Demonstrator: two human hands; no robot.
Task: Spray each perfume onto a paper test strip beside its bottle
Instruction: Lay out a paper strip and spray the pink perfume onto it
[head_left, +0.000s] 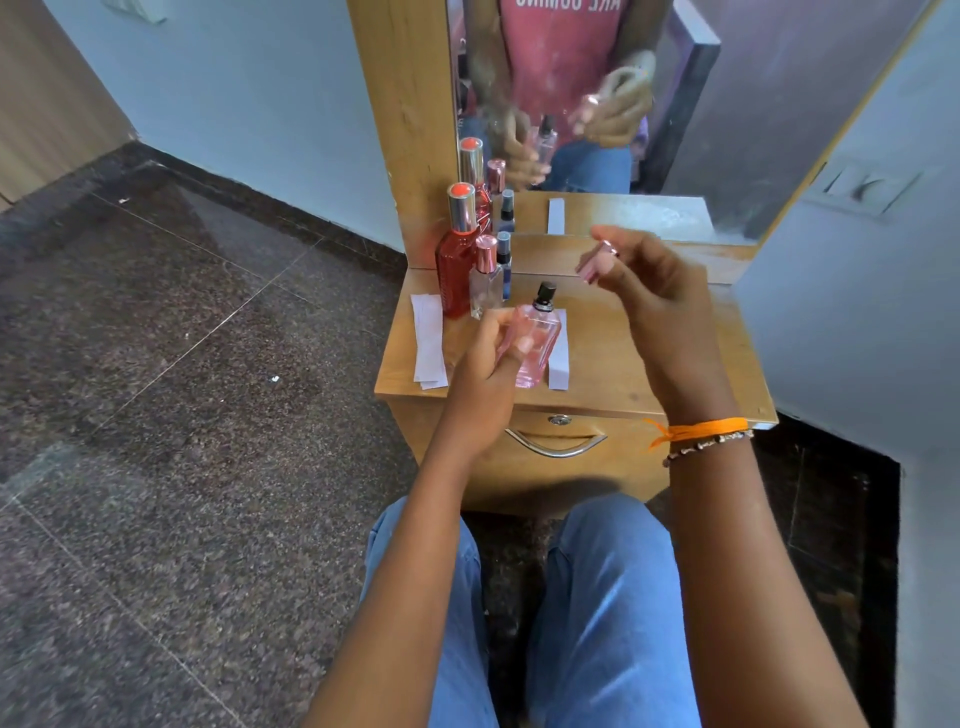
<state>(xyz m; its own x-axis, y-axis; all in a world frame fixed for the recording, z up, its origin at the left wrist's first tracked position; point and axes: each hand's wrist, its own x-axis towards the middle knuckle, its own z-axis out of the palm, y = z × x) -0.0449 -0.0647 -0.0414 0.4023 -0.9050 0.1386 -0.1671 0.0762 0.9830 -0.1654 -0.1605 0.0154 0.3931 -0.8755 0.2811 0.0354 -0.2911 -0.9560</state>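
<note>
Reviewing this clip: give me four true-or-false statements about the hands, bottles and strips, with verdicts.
1. The left hand holds the pink bottle. True.
2. The pink bottle still has its cap on. False: its black nozzle is bare; the right hand holds the pink cap.
3. The red bottle lies on its side. False: it stands upright.
4. Paper strips lie left of the red bottle. True.

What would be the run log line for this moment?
left hand: holds pink bottle | right hand: holds its cap | strip: beneath bottle | spray: not yet
</note>
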